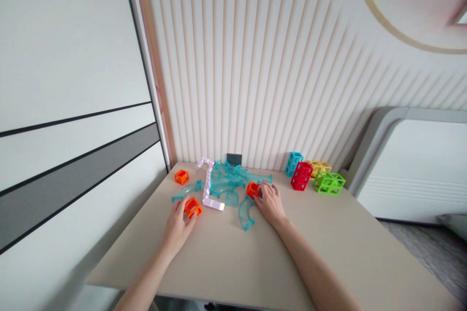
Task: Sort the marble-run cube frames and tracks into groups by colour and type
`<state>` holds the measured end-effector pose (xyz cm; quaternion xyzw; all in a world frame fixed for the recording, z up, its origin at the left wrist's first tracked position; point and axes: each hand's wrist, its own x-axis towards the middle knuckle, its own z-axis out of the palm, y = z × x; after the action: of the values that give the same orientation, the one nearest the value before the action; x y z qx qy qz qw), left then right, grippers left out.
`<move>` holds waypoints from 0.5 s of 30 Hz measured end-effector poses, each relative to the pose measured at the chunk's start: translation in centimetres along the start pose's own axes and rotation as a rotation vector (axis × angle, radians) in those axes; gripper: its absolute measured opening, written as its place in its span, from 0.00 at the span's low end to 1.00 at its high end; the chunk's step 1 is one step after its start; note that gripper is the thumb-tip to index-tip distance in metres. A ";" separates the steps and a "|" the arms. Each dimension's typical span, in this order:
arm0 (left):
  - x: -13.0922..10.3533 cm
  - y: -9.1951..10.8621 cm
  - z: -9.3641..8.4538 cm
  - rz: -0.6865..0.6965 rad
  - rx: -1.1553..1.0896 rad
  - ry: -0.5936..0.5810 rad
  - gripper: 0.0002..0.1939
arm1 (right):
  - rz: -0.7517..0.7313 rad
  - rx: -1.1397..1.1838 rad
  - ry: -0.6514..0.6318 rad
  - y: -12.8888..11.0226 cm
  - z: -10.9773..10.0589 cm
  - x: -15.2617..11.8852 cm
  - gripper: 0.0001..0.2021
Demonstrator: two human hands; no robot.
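Note:
Between the thumb and fingers of my left hand is an orange open-frame block, at the left front of the loose pieces. My right hand curls over a dark blue piece, mostly hidden under the fingers. Touching or just beside those fingertips is a second orange block. A curved translucent teal track piece lies just left of my right hand. Farther back on the left sits a third orange block.
Several teal track pieces lie heaped by the wall, with a bent lilac strip across them. A black box stands behind. At the right are blue, red, yellow and green frame blocks on the table.

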<state>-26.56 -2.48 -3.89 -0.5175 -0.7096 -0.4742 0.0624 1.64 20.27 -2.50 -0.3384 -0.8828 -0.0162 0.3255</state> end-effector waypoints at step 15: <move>4.0 13.7 8.6 -0.051 -0.803 -0.602 0.23 | -0.087 -0.125 -0.002 -0.1 0.2 0.4 0.22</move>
<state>-14.08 6.78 2.14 -0.5969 -0.4700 -0.5410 -0.3607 1.23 20.54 -2.43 -0.3193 -0.8943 -0.0850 0.3019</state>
